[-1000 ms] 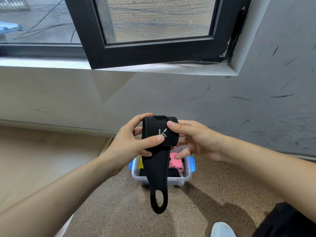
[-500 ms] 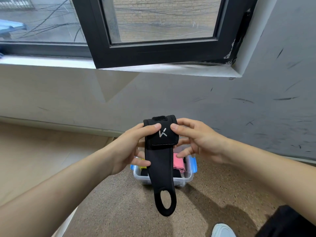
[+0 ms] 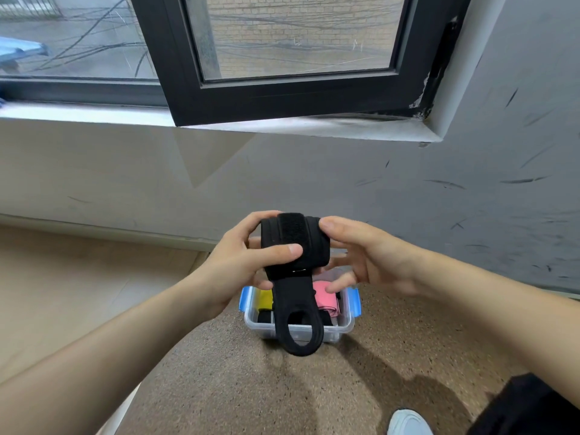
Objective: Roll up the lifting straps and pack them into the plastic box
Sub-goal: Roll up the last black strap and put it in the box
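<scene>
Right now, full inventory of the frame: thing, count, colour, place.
lifting strap: 1, black, held in the air above the box, upper part rolled, looped end hanging down
plastic box: 1, clear with blue latches, on the floor by the wall, lid off
pink item: 1, inside box, right side
yellow item: 1, inside box, left side
window: 1, black frame, open, above
shoe: 1, white, bottom edge
left hand: gripping the roll
right hand: fingertips on the roll's right side
</scene>
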